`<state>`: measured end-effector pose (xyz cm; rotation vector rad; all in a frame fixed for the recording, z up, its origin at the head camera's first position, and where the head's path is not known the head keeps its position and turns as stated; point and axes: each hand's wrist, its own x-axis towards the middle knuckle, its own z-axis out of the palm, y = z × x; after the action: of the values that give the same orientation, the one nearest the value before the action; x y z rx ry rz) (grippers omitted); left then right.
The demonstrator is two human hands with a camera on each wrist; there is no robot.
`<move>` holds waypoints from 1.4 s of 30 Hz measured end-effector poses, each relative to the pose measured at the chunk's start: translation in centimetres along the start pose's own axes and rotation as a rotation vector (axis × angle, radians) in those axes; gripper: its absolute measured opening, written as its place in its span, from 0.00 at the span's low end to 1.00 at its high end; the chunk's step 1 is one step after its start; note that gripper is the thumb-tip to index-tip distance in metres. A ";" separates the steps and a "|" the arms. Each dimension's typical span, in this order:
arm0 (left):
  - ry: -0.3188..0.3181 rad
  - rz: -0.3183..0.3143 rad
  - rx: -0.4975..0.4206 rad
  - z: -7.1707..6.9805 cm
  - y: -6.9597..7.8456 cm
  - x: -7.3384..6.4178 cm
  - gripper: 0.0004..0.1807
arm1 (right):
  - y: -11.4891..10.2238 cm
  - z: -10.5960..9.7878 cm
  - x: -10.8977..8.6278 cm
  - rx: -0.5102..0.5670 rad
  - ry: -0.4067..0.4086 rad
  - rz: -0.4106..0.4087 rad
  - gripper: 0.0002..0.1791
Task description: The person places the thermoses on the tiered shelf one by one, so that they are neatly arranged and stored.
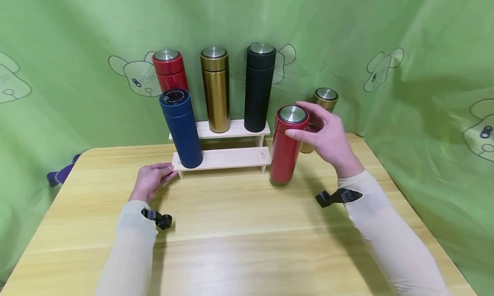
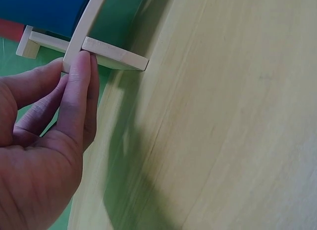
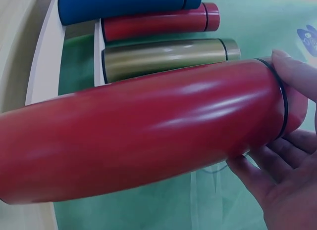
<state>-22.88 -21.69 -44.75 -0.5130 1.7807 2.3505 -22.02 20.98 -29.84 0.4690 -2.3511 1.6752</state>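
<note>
My right hand [image 1: 331, 138] grips a red thermos flask [image 1: 284, 154] around its steel-topped lid, thumb on the near side. The flask is upright, just right of the lower step of a two-tier wooden stand [image 1: 231, 158]; whether its base touches the table cannot be told. At the stand's left end, my left hand [image 1: 150, 181] pinches the edge of the lower board between thumb and fingers, clearly seen in the left wrist view. A blue flask [image 1: 183, 133] stands on that lower board. Behind it, the upper board carries another red flask [image 1: 171, 73], a gold flask [image 1: 216, 94] and a black flask [image 1: 260, 90].
Another gold flask [image 1: 326, 96] stands at the back right of the wooden table [image 1: 231, 244], partly hidden by my right hand. A green curtain [image 1: 328, 25] with cartoon animals hangs behind and along the sides. A small purple shape [image 1: 63, 172] shows past the left edge.
</note>
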 end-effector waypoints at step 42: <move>0.009 -0.015 0.007 0.1 0.0 0.0 0.25 | -2.8 6.1 4.6 0.162 -0.113 -0.106 0.37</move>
<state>-22.87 -21.58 -44.73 -0.5347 1.7820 2.3350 -25.16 13.74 -27.73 0.7222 -2.2314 1.8419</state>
